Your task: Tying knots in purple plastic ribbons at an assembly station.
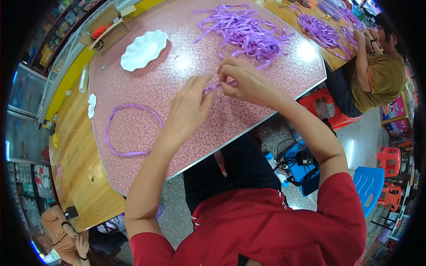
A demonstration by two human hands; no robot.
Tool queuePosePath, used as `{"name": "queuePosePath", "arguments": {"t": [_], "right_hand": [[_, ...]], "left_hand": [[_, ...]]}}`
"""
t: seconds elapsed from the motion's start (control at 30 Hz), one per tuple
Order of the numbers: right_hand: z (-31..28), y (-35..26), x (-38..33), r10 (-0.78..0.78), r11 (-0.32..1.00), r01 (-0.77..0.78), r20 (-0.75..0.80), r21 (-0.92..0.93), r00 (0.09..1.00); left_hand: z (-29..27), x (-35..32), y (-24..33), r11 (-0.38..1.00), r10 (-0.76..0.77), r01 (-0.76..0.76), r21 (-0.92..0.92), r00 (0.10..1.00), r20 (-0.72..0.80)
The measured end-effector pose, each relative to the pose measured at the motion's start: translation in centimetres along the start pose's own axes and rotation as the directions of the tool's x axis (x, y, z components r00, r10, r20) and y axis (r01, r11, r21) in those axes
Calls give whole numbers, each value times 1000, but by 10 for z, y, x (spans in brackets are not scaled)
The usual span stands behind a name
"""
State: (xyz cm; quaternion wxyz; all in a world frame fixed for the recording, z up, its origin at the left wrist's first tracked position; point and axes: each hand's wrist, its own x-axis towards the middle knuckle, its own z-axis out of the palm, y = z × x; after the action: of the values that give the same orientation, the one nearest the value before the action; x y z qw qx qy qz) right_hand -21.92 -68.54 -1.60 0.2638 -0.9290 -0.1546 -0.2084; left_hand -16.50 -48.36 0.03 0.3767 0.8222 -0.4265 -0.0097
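A purple ribbon (212,88) bridges the left hand (188,106) and right hand (248,84) above the pink speckled desk (195,144), each grip narrow, pinching it. Light, even tension should keep it from twisting. On the desk lie a ribbon loop (107,129), tangled ribbon pile (248,33) and white scalloped dish (144,49); red stools (390,153) stand beyond.

One dish (144,50), perhaps three ribbon heaps (249,33)

Dark printed letters mark one side of the cardboard box (113,38).
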Motion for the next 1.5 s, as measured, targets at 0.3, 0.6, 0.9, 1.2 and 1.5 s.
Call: {"name": "queuePosePath", "arguments": {"t": [0.3,0.6,0.9,1.2,1.5], "right_hand": [[-6,-39,-3,142,861,-110,-26,497,990],[-9,-52,-6,9,927,48,-149,372,989],[23,-5,30,8,988,20,-178,156,984],[31,-4,41,-3,987,37,-213,156,977],[14,-17,34,224,886,-139,-147,443,963]], "left_hand": [[-16,-3,9,904,-284,332,-269,938,201],[-33,-21,9,796,-197,313,-519,943,266],[-42,35,-86,988,89,-85,131,996,-28],[-90,82,-192,623,-334,289,727,939,-87],[-71,52,-94,921,253,-169,350,944,-212]]}}
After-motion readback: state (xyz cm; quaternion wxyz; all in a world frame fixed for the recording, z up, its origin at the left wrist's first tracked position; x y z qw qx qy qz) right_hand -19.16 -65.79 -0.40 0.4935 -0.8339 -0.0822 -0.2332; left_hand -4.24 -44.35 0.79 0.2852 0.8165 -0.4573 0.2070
